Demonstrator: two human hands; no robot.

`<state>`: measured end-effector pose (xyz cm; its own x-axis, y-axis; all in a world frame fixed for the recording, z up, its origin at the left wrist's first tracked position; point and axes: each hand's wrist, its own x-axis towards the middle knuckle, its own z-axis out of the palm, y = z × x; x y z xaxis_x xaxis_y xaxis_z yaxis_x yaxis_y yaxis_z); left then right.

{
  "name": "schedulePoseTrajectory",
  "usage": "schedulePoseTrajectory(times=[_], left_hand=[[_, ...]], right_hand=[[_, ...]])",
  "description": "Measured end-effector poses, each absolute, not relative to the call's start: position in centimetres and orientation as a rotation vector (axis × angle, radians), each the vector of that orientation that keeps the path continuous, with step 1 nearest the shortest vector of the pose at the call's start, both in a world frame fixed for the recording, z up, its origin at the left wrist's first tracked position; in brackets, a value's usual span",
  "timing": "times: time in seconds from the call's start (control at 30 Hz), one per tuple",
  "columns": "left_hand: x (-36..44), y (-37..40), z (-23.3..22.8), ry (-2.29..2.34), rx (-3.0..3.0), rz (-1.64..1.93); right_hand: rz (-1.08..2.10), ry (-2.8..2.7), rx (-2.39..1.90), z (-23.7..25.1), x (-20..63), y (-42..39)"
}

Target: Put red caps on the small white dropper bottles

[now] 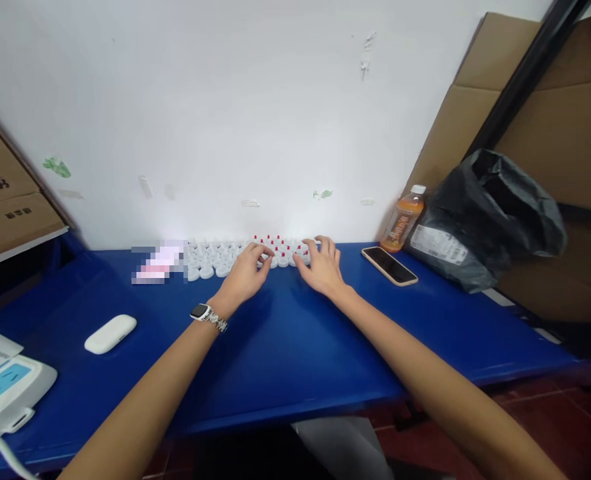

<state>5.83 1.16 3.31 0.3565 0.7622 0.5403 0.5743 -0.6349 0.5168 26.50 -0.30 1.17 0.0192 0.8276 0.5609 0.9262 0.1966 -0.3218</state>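
Note:
Along the wall stand several rows of small white round pieces [207, 272] with narrow upright tips, like squeeze-bottle caps. In the middle of the rows, several have red tips [276, 249]. My left hand [246, 272], with a watch [201, 311] on its wrist, is at the front of these rows, its fingers bent and its thumb apart from them. My right hand [321, 268] reaches over the right end of the group with fingers spread. Nothing held shows in either hand, though both hide some white pieces behind them.
On the blue table [295, 360] lie a phone [389, 266], a white earphone case [110, 334] and a white power device [10, 383] with a cable. An orange drink bottle [402, 220] and a dark plastic bag [480, 220] stand at the right. Cardboard boxes [10, 200] flank both sides.

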Motion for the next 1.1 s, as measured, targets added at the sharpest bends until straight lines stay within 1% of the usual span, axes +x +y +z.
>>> schedulePoseTrajectory(times=[0.13, 0.2, 0.37, 0.5, 0.57, 0.67, 0.73, 0.8, 0.93, 1.1], left_hand=[[6.8, -0.2, 2.4, 1.161, 2.404, 1.085], [6.7, -0.5, 2.1, 1.166, 2.422, 1.056], [5.3, -0.1, 1.6, 1.172, 2.469, 1.023], [4.4, 0.3, 1.5, 1.203, 2.448, 1.044], [4.3, 0.2, 1.7, 1.199, 2.434, 1.054], [4.7, -0.3, 1.9, 1.188, 2.427, 1.049], [5.2, -0.5, 2.0, 1.182, 2.424, 1.038], [5.6, -0.6, 2.0, 1.172, 2.423, 1.025], [6.2, -0.4, 1.7, 1.16, 2.436, 1.005], [6.1, -0.5, 1.6, 1.143, 2.421, 0.995]], right_hand=[[0.168, -1.844, -1.669, -0.5, 26.9, -1.0], [0.27, -1.9, -1.629, -0.9, 25.6, -0.7], [0.39, -2.007, -1.574, -0.7, 21.6, 0.6], [0.449, -1.994, -1.526, -0.4, 20.8, 0.9], [0.437, -1.944, -1.487, -0.1, 21.4, 0.5], [0.291, -1.806, -1.468, 0.5, 23.6, 0.2], [0.157, -1.674, -1.551, 1.1, 25.5, 0.7], [0.099, -1.605, -1.665, 1.8, 27.3, 1.9], [0.077, -1.703, -1.831, 2.7, 29.3, 5.4], [0.061, -1.81, -1.95, 3.1, 28.9, 8.4]])
